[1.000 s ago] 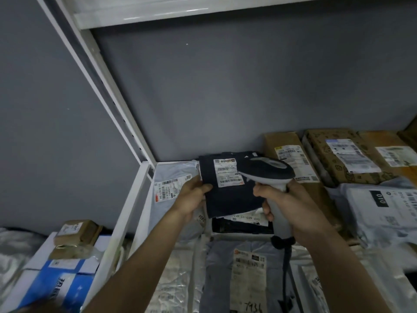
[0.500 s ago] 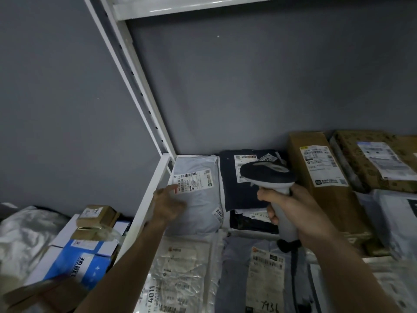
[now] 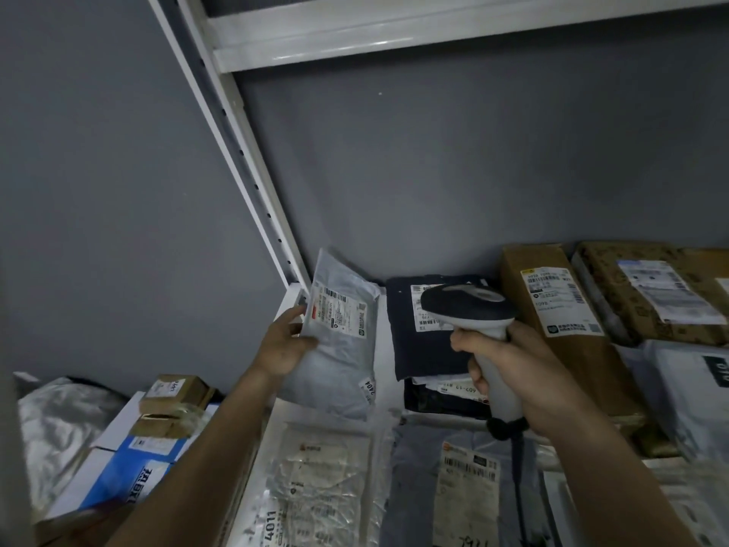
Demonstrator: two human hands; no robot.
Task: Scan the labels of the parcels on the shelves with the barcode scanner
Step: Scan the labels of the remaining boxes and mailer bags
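My left hand grips the left edge of a grey poly-bag parcel at the shelf's back left corner and tilts it up, so its white label faces me. My right hand holds the barcode scanner by its white handle. The scanner's dark head sits over the label of a dark navy parcel to the right of the grey one. The scanner's cable hangs down below my right hand.
A brown carton and a patterned brown parcel lie to the right. More bagged parcels cover the shelf front. A white shelf upright rises on the left; small boxes and a blue-white box sit beyond it.
My left hand let go of the dark navy parcel, moved left to the grey parcel and has lifted its left edge. The view shifted left; the scanner stayed over the navy parcel.
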